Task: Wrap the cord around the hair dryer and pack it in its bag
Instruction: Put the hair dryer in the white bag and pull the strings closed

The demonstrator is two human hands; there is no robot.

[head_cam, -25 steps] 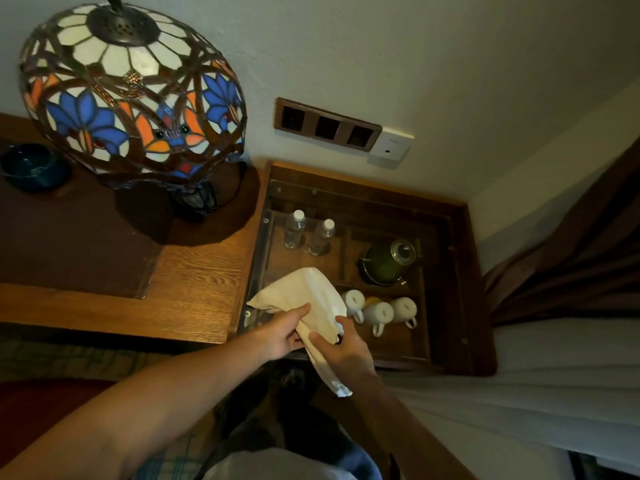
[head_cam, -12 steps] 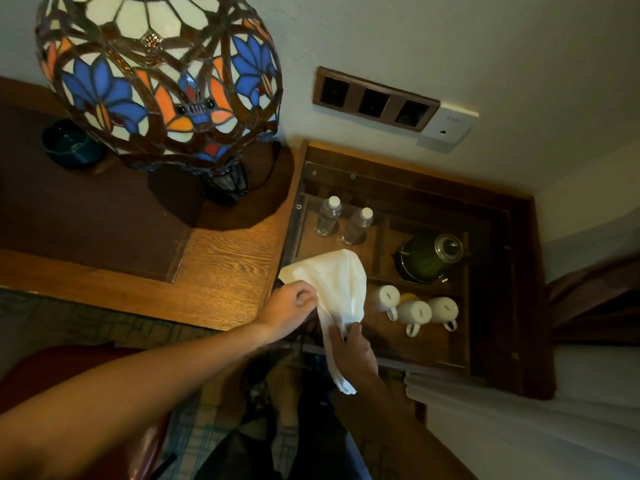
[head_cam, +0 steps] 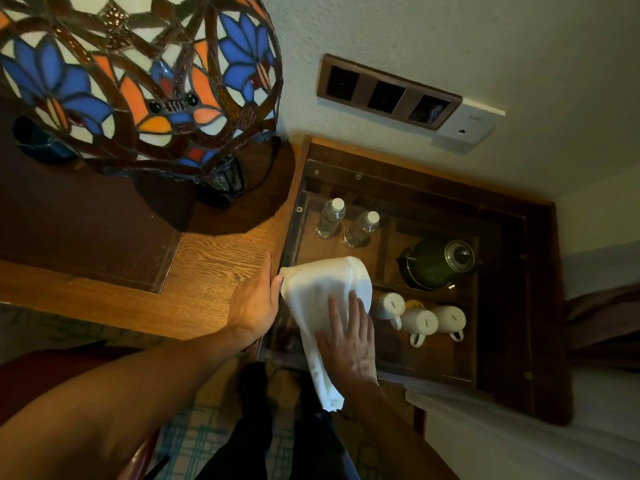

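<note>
White bag (head_cam: 323, 303) is lying over the glass top of a wooden compartment tray (head_cam: 498, 306), at its near-left part. Long axis is running from the rounded, fuller end far from the person, near the tray's left edge, down to the narrow gathered end (head_cam: 330, 400) hanging past the tray's near edge toward the person. Fuller end is pointing away and slightly left. Contents of the bag are hidden; cannot tell whether the hair dryer is inside.

Left hand (head_cam: 254, 303) is resting at the bag's left side, where the wooden surface (head_cam: 207, 271) meets the tray, fingers extended along the cloth; grip is loose and flat, not clenched, touching the bag's edge.

Right hand (head_cam: 349, 337) is lying palm-down on the bag's lower middle, fingers spread and pressing on the cloth; grip is released, flat.

Under the glass: 2 water bottles (head_cam: 330, 218), a dark green kettle (head_cam: 434, 265), 3 white mugs (head_cam: 420, 320). A stained-glass lamp (head_cam: 138, 81) is standing on the surface to the left.
</note>
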